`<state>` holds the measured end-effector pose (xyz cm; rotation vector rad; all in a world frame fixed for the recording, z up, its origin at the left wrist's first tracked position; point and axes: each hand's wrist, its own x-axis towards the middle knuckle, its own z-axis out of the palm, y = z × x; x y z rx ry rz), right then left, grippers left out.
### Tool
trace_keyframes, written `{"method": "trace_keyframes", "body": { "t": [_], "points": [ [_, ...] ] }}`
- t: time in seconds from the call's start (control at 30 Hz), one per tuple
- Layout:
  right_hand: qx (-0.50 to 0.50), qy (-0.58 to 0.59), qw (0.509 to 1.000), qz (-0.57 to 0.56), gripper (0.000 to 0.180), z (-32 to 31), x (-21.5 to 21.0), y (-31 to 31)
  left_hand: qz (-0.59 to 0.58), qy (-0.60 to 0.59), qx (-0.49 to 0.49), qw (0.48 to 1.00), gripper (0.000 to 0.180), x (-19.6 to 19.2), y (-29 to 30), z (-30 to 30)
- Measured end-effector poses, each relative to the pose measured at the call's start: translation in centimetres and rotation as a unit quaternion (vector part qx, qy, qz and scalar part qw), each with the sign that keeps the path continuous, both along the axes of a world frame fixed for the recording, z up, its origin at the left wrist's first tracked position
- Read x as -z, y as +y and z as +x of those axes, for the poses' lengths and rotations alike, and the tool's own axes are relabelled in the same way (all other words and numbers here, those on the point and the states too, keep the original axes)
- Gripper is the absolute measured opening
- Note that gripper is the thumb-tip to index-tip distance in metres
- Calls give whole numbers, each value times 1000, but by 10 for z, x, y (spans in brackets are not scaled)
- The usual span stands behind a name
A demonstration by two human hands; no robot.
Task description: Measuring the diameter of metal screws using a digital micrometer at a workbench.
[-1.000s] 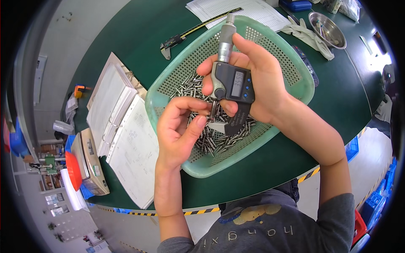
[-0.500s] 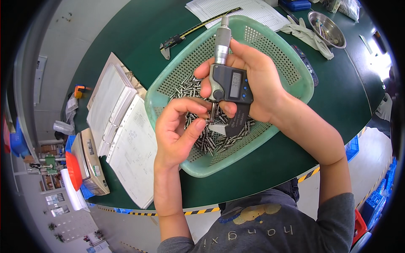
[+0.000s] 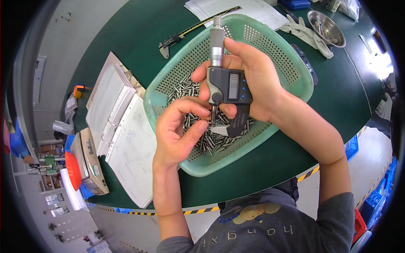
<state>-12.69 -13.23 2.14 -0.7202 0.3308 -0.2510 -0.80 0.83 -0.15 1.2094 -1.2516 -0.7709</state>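
My right hand is wrapped around a digital micrometer, its thimble pointing away from me and its small screen facing up. At the micrometer's jaw end, my left hand pinches a small metal pin between thumb and forefinger. Most of that pin is hidden by the fingertips, and I cannot tell whether both jaw faces touch it. Both hands are above a green perforated plastic basket. A heap of small shiny metal pins lies in the basket, partly covered by my hands.
Left of the basket lies an open ring binder, with a weighing scale beyond it. A caliper and printed sheets lie at the far side. A white glove and a steel bowl are at far right.
The micrometer has swung slightly left and its thimble end has dropped toward the basket's rim side; its screen reading has changed. My left hand keeps its pinch at the jaws.
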Motion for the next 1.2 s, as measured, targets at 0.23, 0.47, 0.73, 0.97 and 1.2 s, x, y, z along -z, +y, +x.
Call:
{"method": "trace_keyframes", "body": {
  "t": [0.23,0.47,0.73,0.97,1.2],
  "points": [
    [-7,31,999,-7,57,1,-2,1,24,-29,0,999,12,-2,1,-1],
    [-9,11,998,-55,57,2,2,1,46,-1,-4,999,16,-5,2,-6],
    [-17,14,995,-96,59,1,2,4,71,39,-14,997,20,-2,3,-5],
    [49,5,997,-66,59,2,-1,2,53,82,-76,992,16,-1,-4,-2],
    [133,9,987,87,57,0,-3,0,45,-412,-116,903,28,4,-20,-21]
  ]
}}
